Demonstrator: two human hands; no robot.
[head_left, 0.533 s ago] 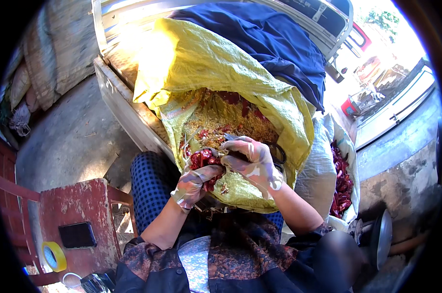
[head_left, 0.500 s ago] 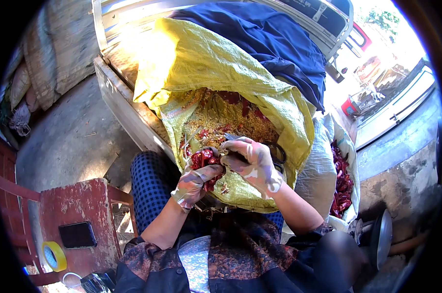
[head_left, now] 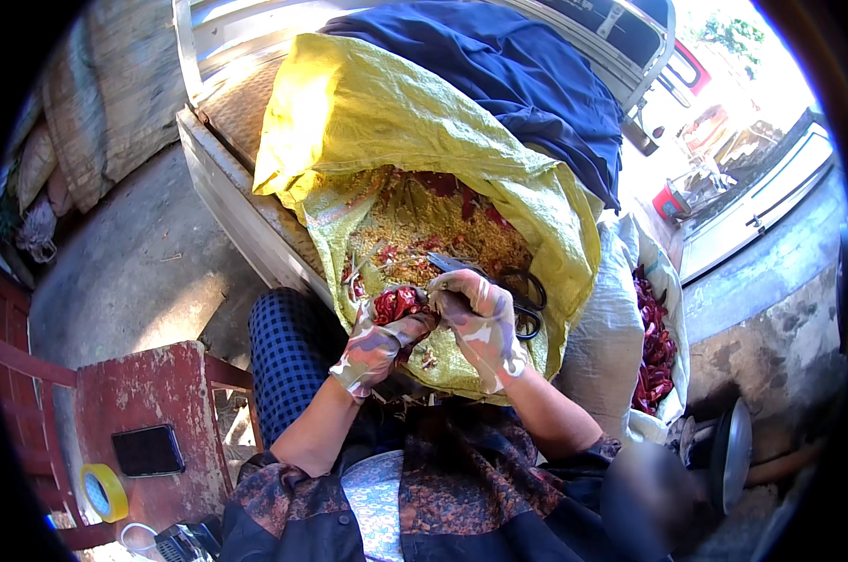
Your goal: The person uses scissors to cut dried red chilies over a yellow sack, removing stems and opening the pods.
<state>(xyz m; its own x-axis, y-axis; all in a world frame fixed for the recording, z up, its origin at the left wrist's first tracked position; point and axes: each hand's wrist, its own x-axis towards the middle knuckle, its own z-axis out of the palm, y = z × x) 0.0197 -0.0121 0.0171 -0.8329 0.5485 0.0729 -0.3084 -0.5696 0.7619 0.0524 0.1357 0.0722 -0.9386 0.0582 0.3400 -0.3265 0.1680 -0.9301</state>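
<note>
My left hand (head_left: 372,349), in a camouflage-patterned glove, is closed around a clump of dried red chilies (head_left: 398,305). The thumb presses across the clump, and cut ends face up. My right hand (head_left: 480,323), gloved alike, has its fingers pinched at the clump's right side. What lies between those fingertips is too small to make out. Just beyond that hand is a pair of scissors (head_left: 529,288) with black handles, partly hidden behind it. Both hands are over the opening of a yellow woven sack (head_left: 424,103), which holds yellow seeds (head_left: 471,234) and red chili pieces.
A white sack (head_left: 655,356) of red chilies stands to the right. The yellow sack rests against a cart bed (head_left: 227,201), with dark blue cloth (head_left: 499,66) behind. At left, a worn red chair (head_left: 152,393) carries a phone (head_left: 149,451) and yellow tape (head_left: 103,493).
My right hand has shifted slightly left and tilted more upright, uncovering more of the scissors' handles. The left hand still holds the chilies, lowered a little.
</note>
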